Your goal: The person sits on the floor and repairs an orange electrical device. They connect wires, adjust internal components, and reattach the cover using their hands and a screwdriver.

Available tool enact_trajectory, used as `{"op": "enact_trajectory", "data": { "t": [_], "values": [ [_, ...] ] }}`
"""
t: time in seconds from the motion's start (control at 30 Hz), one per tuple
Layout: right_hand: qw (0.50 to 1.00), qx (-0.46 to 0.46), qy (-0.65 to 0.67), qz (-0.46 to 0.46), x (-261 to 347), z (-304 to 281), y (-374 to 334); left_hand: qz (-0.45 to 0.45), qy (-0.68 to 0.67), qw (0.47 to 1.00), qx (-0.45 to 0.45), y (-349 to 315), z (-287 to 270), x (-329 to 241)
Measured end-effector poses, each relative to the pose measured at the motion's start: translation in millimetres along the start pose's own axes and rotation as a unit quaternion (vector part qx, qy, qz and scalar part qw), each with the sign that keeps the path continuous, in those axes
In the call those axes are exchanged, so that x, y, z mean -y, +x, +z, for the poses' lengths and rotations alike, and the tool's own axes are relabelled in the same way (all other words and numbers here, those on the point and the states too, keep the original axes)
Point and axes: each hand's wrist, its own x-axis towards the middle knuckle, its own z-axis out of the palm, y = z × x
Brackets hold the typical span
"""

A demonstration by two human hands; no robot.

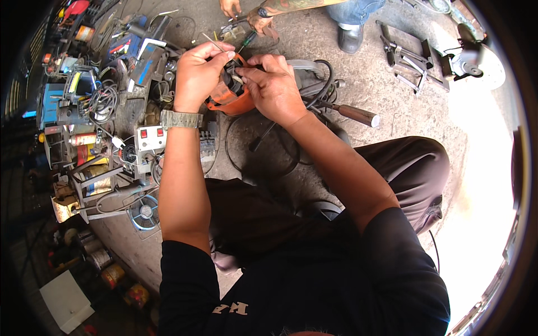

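Note:
My left hand (200, 73) pinches a thin metal rod (213, 42) between thumb and forefinger, over the left rim of an orange machine housing (235, 106). The housing lies open toward me, with dark and metal parts inside. Fingers of my right hand (273, 87) reach into it from the right and close on a small part there, too hidden to name. Both wrists hover above the floor, the left one wearing a watch (181, 119).
A co-worker's hand (260, 23) is just beyond, by a green-handled screwdriver (249, 38). To the right lie a wooden-handled tool (358, 115), black cable and a metal frame (412, 56). Cluttered tools, wires and a white switch box (150, 138) fill the left; a fan (145, 211) stands nearer.

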Motion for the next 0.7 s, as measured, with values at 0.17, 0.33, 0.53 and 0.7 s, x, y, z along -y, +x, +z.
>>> {"op": "enact_trajectory", "data": {
  "t": [0.17,0.33,0.53,0.7],
  "values": [
    [1.000,0.012,-0.020,-0.006,2.9,-4.0,0.6,0.014,-0.003,1.000,-0.004,-0.9,-0.7,2.8],
    [1.000,0.005,-0.028,-0.008,1.9,-2.5,4.0,0.013,-0.002,1.000,-0.008,4.0,-2.1,0.9],
    [0.999,0.007,-0.039,-0.010,2.7,-1.0,3.4,0.075,0.001,0.997,-0.007,2.6,-2.8,8.6],
    [0.999,-0.002,-0.038,-0.011,-0.3,1.6,3.2,0.121,0.047,0.991,-0.005,-0.5,-5.1,2.6]
  ]
}}
